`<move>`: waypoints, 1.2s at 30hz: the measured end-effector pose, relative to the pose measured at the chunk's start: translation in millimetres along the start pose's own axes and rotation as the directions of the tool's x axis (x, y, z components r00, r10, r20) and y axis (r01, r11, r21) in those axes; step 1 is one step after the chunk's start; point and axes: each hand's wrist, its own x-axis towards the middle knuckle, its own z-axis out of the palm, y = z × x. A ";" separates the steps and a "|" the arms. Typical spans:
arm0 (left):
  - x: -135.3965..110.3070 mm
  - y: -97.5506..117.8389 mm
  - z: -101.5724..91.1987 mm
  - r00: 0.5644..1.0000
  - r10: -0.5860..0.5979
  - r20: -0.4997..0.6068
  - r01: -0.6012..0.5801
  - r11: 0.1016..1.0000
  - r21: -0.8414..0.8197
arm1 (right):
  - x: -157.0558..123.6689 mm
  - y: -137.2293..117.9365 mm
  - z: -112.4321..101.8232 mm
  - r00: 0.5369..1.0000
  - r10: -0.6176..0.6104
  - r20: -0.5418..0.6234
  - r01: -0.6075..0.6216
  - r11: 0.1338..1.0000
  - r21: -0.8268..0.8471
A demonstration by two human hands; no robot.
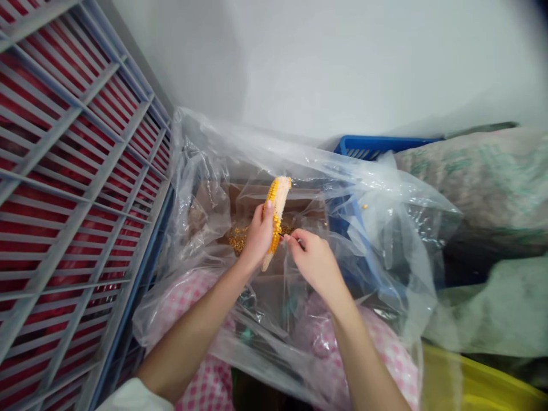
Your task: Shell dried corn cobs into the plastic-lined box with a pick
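My left hand [259, 234] is wrapped round an ear of corn [279, 200], its thumb pressed along the cob. The ear is tilted upright; a strip on its upper right is bare and pale, while yellow kernels cover the rest. In my right hand [314, 256] is a thin dark tool [301, 244], its tip against the kernels on the lower right side. What kind of tool it is, I cannot tell, as the fingers hide most of it. Loose kernels [238, 240] lie beneath in a cardboard box [246, 197] lined with a clear plastic bag [205, 171].
Stacked slatted crates [81, 194] with red contents rise close on the left. A blue basket [349, 145] stands to the right, partly under the plastic. Beyond it lies a filled woven sack [479, 177]. Something yellow [483, 379] is at lower right. A pale wall [321, 68] stands behind.
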 end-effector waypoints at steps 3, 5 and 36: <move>6.8 -5.0 1.5 0.994 -0.026 -0.109 0.014 0.994 -0.108 | -0.5 -10.3 23.8 0.984 0.099 -0.150 -0.100 0.995 0.001; 8.1 -5.0 1.7 0.987 -0.107 -0.124 0.082 0.978 -0.191 | 0.5 -13.6 30.5 0.982 0.108 -0.154 -0.111 0.994 -0.008; -0.6 -5.3 1.8 0.980 -0.183 0.076 0.193 0.969 -0.153 | 6.9 7.2 -15.6 0.964 0.007 0.265 -0.039 0.992 0.118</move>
